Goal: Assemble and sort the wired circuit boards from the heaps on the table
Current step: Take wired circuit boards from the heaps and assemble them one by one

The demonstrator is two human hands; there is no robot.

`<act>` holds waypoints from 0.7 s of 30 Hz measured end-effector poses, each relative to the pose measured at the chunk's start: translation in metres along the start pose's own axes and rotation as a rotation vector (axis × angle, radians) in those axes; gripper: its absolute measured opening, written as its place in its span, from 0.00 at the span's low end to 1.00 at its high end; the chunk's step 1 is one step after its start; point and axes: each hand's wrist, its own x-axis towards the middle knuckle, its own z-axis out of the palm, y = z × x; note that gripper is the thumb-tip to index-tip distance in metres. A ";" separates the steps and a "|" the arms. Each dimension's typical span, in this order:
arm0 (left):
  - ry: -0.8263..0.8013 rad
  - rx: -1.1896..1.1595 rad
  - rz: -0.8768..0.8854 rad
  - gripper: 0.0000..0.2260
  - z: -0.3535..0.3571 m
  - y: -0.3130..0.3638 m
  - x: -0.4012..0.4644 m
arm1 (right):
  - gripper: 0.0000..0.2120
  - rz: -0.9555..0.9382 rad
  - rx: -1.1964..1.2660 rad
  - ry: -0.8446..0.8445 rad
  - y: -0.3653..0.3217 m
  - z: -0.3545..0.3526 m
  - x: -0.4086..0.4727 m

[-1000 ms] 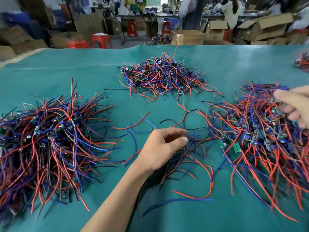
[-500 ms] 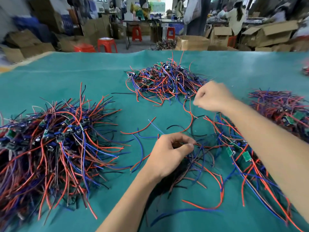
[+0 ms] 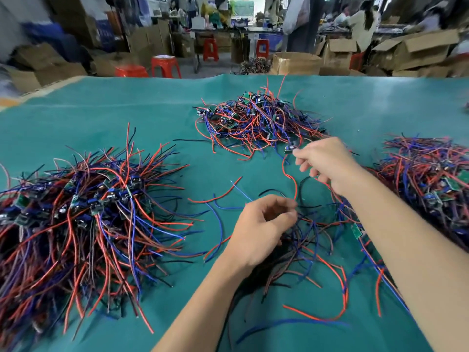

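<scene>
Nearby, right hand [image 3: 327, 166] pinches a wired board [image 3: 289, 148]; left hand [image 3: 261, 229] grips wires [image 3: 302, 240].

Beyond the counter [image 3: 127, 110] (draped in teal cloth) stand red stools [image 3: 166, 66], with open cardboard boxes [image 3: 411, 50] right of them and seated people [image 3: 360, 24] behind.

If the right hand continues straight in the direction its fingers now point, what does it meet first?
Most likely the far heap of wired boards. The right hand points up-left toward it, pinching a small board at the heap's near edge. Depth is unclear, but they look almost touching.
</scene>
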 end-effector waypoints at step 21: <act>0.110 -0.233 -0.050 0.06 -0.003 0.000 0.002 | 0.17 -0.463 -0.130 -0.117 0.042 -0.004 -0.144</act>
